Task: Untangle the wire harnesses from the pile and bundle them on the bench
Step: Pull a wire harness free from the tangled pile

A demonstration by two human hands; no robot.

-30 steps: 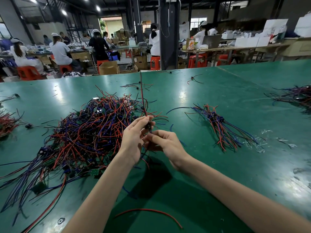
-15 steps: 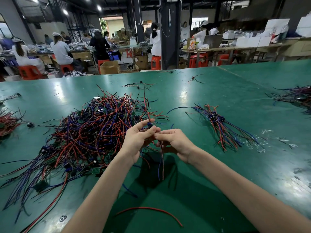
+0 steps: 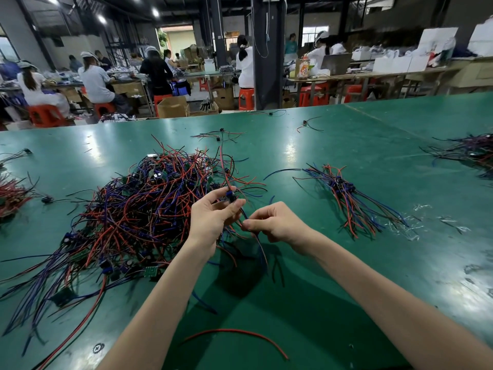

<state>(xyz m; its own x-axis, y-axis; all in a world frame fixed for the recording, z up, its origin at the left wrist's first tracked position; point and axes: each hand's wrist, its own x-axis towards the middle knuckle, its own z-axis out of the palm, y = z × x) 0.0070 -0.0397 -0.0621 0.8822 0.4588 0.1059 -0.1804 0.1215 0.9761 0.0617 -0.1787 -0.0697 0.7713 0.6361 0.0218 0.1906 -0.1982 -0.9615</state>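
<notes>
A big tangled pile of red, blue and black wire harnesses (image 3: 133,209) with small circuit boards lies on the green bench (image 3: 346,289), left of centre. My left hand (image 3: 210,217) pinches one harness (image 3: 230,196) by its small blue part at the pile's right edge; a red wire rises from it. My right hand (image 3: 274,222) pinches the same harness's wires a little lower, and their ends hang down to the bench. A sorted bundle of harnesses (image 3: 349,201) lies to the right.
A loose red wire (image 3: 240,333) lies near the front edge. Smaller wire heaps sit at the far left (image 3: 10,196) and far right (image 3: 469,150). Stray harnesses (image 3: 221,134) lie at the back. Clear plastic scraps (image 3: 416,222) lie right of the bundle. Seated workers are beyond the bench.
Both hands kept hold of the harness and lifted it slightly off the pile's edge; my right hand slid down along its wires, which now hang straighter below.
</notes>
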